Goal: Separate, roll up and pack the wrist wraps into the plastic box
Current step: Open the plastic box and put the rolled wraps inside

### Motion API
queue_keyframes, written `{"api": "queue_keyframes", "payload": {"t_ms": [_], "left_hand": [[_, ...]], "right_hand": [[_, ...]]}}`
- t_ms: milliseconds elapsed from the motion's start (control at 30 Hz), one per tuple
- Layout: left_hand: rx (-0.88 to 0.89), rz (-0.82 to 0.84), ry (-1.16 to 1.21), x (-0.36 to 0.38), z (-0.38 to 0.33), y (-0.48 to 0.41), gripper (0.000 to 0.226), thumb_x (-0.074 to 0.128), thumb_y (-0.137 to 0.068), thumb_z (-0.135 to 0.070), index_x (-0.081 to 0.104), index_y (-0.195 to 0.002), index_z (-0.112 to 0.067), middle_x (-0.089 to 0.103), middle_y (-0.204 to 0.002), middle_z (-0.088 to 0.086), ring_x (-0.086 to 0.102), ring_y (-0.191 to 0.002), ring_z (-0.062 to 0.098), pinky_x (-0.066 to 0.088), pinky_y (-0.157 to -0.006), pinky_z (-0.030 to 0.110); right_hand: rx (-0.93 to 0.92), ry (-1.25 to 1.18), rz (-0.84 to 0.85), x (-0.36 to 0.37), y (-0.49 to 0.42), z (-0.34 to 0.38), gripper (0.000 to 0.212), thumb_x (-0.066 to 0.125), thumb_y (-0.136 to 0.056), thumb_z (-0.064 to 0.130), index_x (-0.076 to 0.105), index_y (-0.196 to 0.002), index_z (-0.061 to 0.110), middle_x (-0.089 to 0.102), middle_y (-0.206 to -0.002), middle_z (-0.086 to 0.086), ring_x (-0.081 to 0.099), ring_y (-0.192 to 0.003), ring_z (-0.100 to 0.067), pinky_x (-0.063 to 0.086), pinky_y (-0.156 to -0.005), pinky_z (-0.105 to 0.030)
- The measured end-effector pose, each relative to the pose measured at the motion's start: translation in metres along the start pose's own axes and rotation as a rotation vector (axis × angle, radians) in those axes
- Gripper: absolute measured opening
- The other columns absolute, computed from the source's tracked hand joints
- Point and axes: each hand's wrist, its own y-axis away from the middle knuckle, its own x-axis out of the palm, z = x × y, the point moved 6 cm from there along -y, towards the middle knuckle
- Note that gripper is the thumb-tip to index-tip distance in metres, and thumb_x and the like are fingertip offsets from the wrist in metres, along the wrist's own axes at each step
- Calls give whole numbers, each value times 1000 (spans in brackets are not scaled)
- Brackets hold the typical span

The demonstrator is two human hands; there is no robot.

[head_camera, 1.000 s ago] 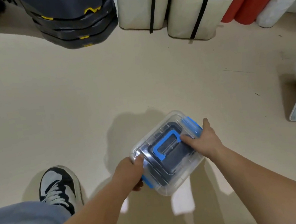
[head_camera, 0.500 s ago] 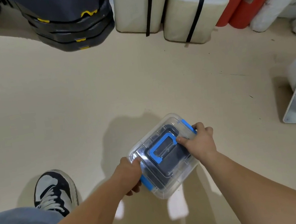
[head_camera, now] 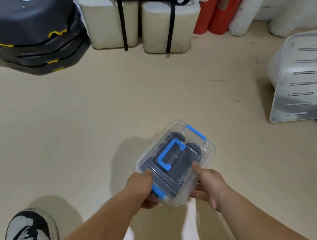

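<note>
Our left hand curls round the blue latch of the plastic box; our right hand pinches the box's near corner. Wrist wraps lie inside.

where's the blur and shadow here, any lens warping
Head view: grey slotted metal panel blurs at the right edge; head view: clear plastic box with blue latches throws a soft shadow leftward on the beige floor; head view: wide-angle bowing at borders.

Your right hand has left the far blue clip of the box and now grips its near corner, thumb on top, fingers underneath. That clip now shows in full.
</note>
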Motion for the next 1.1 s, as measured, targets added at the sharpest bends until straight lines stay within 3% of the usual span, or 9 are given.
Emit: {"api": "queue_keyframes", "payload": {"t_ms": [67, 167, 233, 367, 467, 567, 667, 933, 1100], "left_hand": [[-45, 108, 34, 30, 0, 5, 52, 39, -114, -40, 63, -115, 6, 73, -73, 20, 70, -61, 29, 60, -59, 34], [-45, 256, -161, 60, -2, 9, 43, 48, -109, -45, 64, -120, -7, 80, -100, 15, 75, -78, 25, 61, -68, 36], [18, 154, -286, 62, -10, 3, 46, 50, -107, -51, 60, -117, -8, 79, -101, 15, 74, -72, 24, 60, -64, 34], [316, -156, -358, 58, -35, -11, 26, 57, -105, -40, 53, -122, -21, 74, -96, 9, 77, -71, 24, 65, -74, 41], [328, -136, -282, 64, -37, -14, 20, 59, -105, -31, 54, -120, -19, 75, -88, 12, 77, -71, 24, 66, -75, 42], [292, -55, -206, 81, -41, -16, 20, 61, -105, -29, 53, -114, -13, 75, -88, 18, 78, -73, 27, 63, -70, 38], [281, -34, -206, 105, -57, -22, 16, 59, -106, -29, 50, -106, -15, 74, -94, 19, 77, -72, 27, 59, -64, 35], [332, -53, -260, 132, -103, -54, 22, 68, -100, -41, 56, -98, -23, 72, -103, 11, 72, -88, 31, 52, -65, 33], [355, -76, -247, 144, -127, -71, 25, 73, -97, -38, 55, -91, -21, 70, -97, 11, 66, -83, 30, 49, -67, 34]], "right_hand": [[43, 73, 12, -7, 2, -4, 48, 72, -98, 47, 62, -123, 8, 75, -108, -15, 80, -78, -34, 67, -70, -49], [93, 124, -113, -25, 7, -5, 56, 74, -94, 51, 57, -123, 6, 66, -104, -14, 74, -76, -35, 67, -68, -53], [146, 22, -189, -41, 10, -9, 61, 72, -93, 59, 58, -117, 6, 66, -100, -18, 73, -74, -38, 66, -70, -52], [327, -217, 71, -35, 10, -33, 86, 63, -86, 79, 63, -113, -2, 74, -104, -23, 76, -87, -39, 66, -83, -52], [249, -454, 115, -27, 2, -37, 63, 69, -97, 54, 65, -125, -1, 73, -105, -24, 73, -92, -38, 62, -89, -51], [119, -619, -4, -30, -13, -29, 36, 70, -100, 25, 66, -127, 2, 72, -93, -21, 68, -78, -31, 59, -86, -48], [56, -601, -83, -42, -24, -13, 28, 69, -101, 20, 68, -123, 3, 69, -86, -15, 64, -73, -25, 59, -85, -44], [14, -394, -142, -67, -63, 49, 26, 55, -110, 23, 59, -128, 5, 75, -107, -19, 77, -86, -35, 63, -87, -52], [14, -367, -208, -68, -84, 73, 27, 52, -107, 16, 56, -131, 8, 71, -114, -21, 77, -93, -36, 66, -82, -52]]}}
